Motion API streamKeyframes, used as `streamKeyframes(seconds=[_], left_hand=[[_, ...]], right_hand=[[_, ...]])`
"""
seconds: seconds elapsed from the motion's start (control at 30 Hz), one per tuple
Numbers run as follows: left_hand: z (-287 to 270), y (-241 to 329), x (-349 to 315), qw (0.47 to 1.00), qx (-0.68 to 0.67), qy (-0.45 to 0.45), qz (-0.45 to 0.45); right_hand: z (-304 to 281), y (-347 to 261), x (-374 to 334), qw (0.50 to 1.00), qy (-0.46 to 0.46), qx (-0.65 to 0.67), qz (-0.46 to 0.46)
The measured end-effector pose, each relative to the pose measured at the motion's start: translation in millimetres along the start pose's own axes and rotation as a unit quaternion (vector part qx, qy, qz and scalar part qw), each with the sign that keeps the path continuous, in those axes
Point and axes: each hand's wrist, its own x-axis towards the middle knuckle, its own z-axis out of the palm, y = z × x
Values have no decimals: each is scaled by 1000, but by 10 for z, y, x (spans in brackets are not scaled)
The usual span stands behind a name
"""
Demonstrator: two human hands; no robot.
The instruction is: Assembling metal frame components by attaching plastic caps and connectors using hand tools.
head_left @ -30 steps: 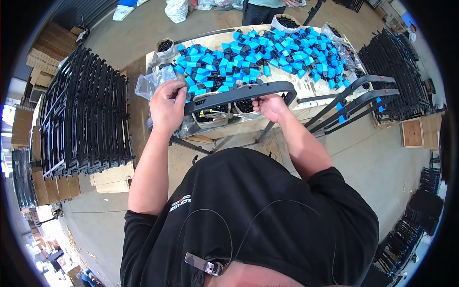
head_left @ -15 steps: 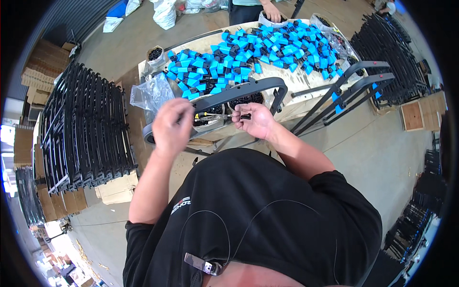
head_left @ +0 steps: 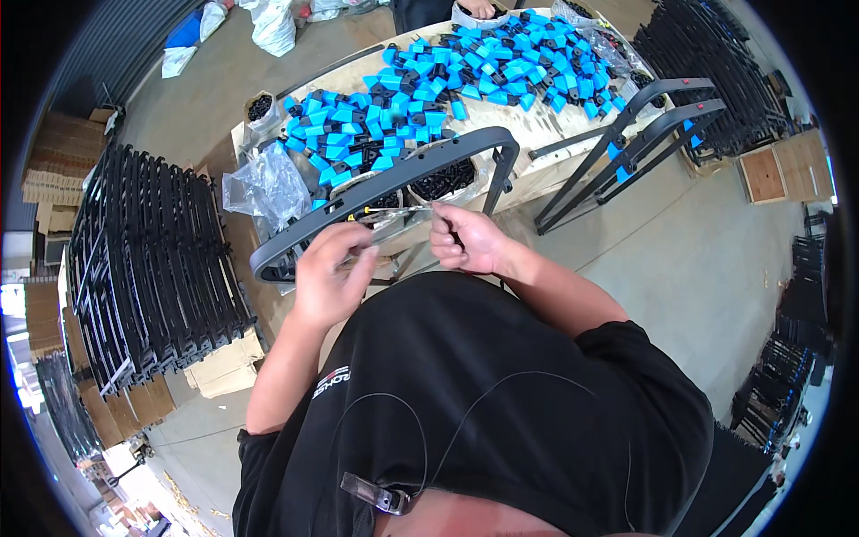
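Observation:
My left hand [head_left: 333,276] is raised beside the near left part of a dark grey bent tube frame [head_left: 403,170]. Its thumb stands apart from the curled fingers, and nothing shows between them. My right hand [head_left: 470,240] is closed in front of the frame's right end, a small black part [head_left: 455,237] just visible in its curled fingers. Between my hands lies a thin tool with yellow on it [head_left: 362,214]; whether the right fingertips touch it I cannot tell. Behind the frame, an open bag of small black parts [head_left: 443,183] sits at the table's near edge.
Blue-and-black plastic pieces [head_left: 483,67] cover much of the table [head_left: 573,148]. A clear plastic bag [head_left: 268,188] lies at its left end. More bent frames [head_left: 644,134] stand at right. Black frames are stacked at left [head_left: 152,268]. Across the table a person's hand [head_left: 479,9] reaches into a bag.
My left hand has come down and nearer to me. My right hand, palm up before with small black parts showing, has turned and closed. The whole view has shifted slightly.

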Motion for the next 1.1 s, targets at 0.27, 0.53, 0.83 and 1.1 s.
streamKeyframes(seconds=[0.27,0.53,0.83,1.1], left_hand=[[-503,-610,-105,955,37,283,-84],[-782,-1050,-256,920,-71,354,-153],[-1289,-2540,-403,931,78,121,-337],[-715,-3896,352,932,116,-163,-302]], right_hand=[[1188,-464,-283,957,-76,-222,-173],[2031,-1512,1284,807,68,-449,-377],[1526,-1470,2156,650,147,-678,-310],[1373,-1548,2075,654,208,-687,-236]])
